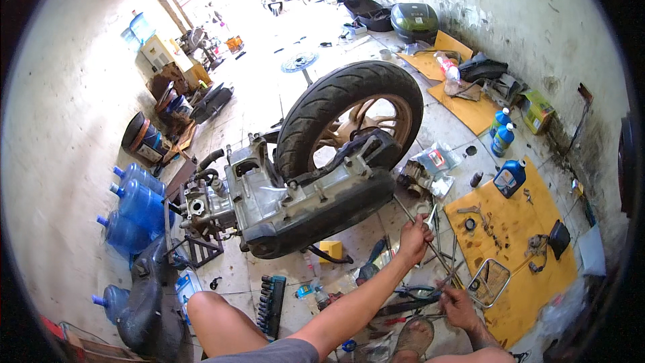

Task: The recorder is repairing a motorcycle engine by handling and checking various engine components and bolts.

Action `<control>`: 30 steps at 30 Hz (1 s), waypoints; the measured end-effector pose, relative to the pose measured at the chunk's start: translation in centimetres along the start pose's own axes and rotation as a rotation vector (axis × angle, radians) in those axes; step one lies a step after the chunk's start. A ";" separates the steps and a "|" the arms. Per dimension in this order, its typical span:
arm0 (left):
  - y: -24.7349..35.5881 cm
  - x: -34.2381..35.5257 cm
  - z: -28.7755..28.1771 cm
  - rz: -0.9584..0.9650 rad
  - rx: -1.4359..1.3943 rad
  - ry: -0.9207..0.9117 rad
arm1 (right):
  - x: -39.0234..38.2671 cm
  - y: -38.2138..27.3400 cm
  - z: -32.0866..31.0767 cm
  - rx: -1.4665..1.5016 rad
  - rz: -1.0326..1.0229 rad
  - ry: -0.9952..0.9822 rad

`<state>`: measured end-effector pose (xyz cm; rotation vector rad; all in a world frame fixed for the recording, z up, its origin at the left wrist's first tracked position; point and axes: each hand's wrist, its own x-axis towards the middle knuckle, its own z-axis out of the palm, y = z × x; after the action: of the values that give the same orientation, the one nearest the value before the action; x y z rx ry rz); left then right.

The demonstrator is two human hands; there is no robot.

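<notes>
My left hand point(414, 236) reaches past the engine's near right end, its fingers closed around a slim silver metal tool point(431, 216). Nearer to me, my right hand point(460, 306) is curled with its fingertips together, beside several long metal rods point(440, 255) and dark-handled pliers point(418, 292). What its fingers hold is too small to tell. In front of both hands lies a scooter engine point(316, 205) with its long grey casing, joined to a rear wheel with a black tyre point(295, 128). A greasy metal part point(415, 178) rests on the floor beyond my left hand.
Yellow cardboard point(484, 282) on the right carries small parts, a metal frame point(489, 282) and a blue oil bottle point(510, 178). A black socket rack point(271, 306) lies by my knee. Blue water jugs point(131, 222) and a scooter seat point(149, 302) stand left.
</notes>
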<state>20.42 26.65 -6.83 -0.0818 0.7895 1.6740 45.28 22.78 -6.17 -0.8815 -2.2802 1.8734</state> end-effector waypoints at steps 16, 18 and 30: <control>0.9 1.0 -0.1 -0.019 -0.006 0.054 | 0.0 -2.2 0.9 0.005 0.113 0.171; 1.0 1.1 -0.2 -0.012 -0.030 -0.007 | -0.2 -2.9 0.7 -0.102 -0.038 0.446; 1.1 2.2 -1.4 -0.005 -0.033 0.079 | 4.9 -5.3 1.2 -1.212 -0.305 0.677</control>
<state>18.36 27.69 -8.41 -0.1737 0.8205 1.6880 38.67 23.49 -3.08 -0.9030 -2.6272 -0.1245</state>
